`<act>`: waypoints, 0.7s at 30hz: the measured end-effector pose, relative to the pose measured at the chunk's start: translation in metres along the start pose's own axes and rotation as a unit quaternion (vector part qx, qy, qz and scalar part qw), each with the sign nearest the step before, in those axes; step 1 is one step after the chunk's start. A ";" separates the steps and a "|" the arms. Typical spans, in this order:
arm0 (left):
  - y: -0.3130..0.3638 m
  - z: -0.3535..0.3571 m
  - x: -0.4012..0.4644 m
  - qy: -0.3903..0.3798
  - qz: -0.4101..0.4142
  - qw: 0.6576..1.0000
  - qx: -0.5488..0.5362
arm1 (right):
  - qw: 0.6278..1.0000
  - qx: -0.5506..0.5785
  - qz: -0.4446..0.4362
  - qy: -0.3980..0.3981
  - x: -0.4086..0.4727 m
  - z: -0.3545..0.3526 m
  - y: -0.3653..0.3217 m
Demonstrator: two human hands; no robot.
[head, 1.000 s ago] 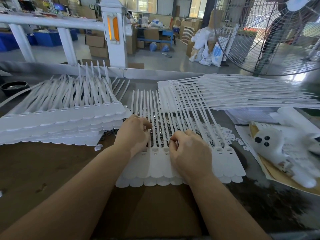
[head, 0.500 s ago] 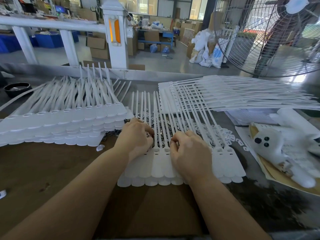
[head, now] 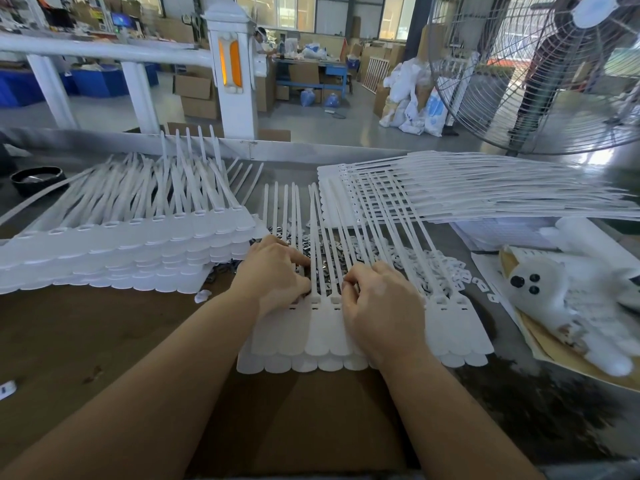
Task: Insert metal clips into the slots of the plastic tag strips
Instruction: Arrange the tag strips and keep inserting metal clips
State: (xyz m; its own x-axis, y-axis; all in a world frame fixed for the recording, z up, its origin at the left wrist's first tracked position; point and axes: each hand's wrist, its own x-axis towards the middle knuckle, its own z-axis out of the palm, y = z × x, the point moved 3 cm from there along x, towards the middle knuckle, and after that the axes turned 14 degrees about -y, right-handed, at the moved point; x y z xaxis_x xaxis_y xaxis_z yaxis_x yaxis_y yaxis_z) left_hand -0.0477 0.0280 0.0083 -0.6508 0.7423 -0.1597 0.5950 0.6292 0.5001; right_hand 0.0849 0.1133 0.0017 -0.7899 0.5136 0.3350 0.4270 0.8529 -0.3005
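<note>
Both hands, left hand [head: 273, 268] and right hand [head: 377, 303], curl fingertips down at the tag strips [head: 322, 327]' slots, apparently seating metal clips [head: 329, 258]; whether either grip pinches one is hidden, and the next empty slot needs a fresh clip.

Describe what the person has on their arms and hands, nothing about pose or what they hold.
Nothing is worn. The left hand and right hand are bare, with no gloves, rings or watch visible. Both forearms are bare as far as the bottom edge of the picture; no sleeve, cuff or wristband shows. The fingernails that show look short and unpainted.
</note>
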 end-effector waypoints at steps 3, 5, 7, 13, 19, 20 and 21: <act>0.002 0.001 0.001 0.049 -0.005 0.999 0.006 | 1.000 0.004 0.001 -0.008 0.000 0.000 0.000; 0.004 0.002 0.003 0.068 -0.009 0.997 0.015 | 1.000 0.004 0.002 -0.009 0.000 0.000 0.001; 0.006 0.002 0.004 0.084 -0.016 0.996 0.021 | 1.000 0.006 0.002 -0.009 0.000 0.000 0.001; 0.007 0.003 0.004 0.164 -0.011 0.985 -0.046 | 1.000 0.005 -0.001 -0.014 0.000 -0.001 0.001; 0.001 -0.001 -0.005 0.137 0.037 0.970 -0.196 | 1.000 0.003 -0.004 -0.016 0.000 0.000 0.002; 0.000 -0.001 -0.007 0.123 0.042 0.970 -0.208 | 1.000 0.003 -0.004 -0.014 -0.001 0.000 0.002; -0.001 -0.001 -0.009 0.112 0.045 0.969 -0.217 | 1.000 0.005 -0.004 -0.012 -0.001 0.000 0.002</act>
State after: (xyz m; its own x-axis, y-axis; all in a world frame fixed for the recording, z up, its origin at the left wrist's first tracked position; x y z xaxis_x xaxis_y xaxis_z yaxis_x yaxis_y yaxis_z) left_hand -0.0432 0.0209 0.0104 -0.7199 0.6910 0.0658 0.4321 0.3719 0.8216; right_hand 0.0867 0.1145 0.0011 -0.8034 0.5049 0.3156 0.4171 0.8555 -0.3068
